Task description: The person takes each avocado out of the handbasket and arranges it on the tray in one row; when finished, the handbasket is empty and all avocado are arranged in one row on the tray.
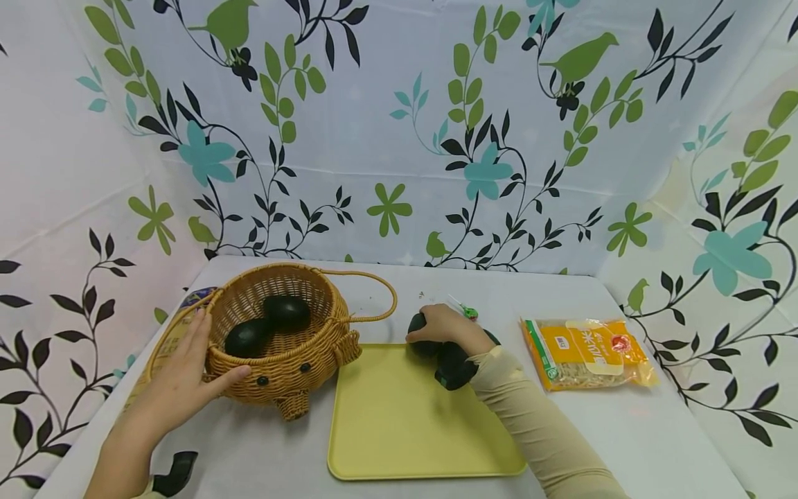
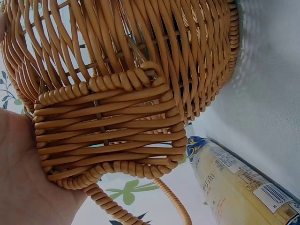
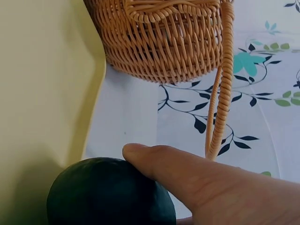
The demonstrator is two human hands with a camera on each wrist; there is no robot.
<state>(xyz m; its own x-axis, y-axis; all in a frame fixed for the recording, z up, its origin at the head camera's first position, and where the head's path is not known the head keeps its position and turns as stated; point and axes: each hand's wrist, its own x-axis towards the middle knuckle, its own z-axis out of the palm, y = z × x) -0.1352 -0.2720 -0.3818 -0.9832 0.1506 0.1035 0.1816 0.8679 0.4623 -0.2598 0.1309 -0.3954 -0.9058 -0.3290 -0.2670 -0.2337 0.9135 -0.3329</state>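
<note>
My right hand [image 1: 450, 326] grips a dark green avocado [image 3: 110, 192] at the far edge of the yellow tray [image 1: 424, 436]. In the right wrist view the thumb presses on the avocado's side; my hand hides much of it in the head view. My left hand [image 1: 168, 388] rests against the left side of a wicker basket [image 1: 274, 364] with an animal face, its fingers straight along the rim and thumb stretched across the front. Two more dark avocados, one nearer [image 1: 248, 338] and one farther [image 1: 287, 313], lie inside the basket. Palm and basket ear [image 2: 110, 126] meet in the left wrist view.
A yellow packet of grain [image 1: 589, 353] lies right of the tray. Beyond my right hand is a small green item [image 1: 469, 312]. Another long package [image 2: 234, 183] lies left of the basket, partly covered. The basket's handle [image 1: 389, 291] sticks out to the right. Patterned cloth encloses the table.
</note>
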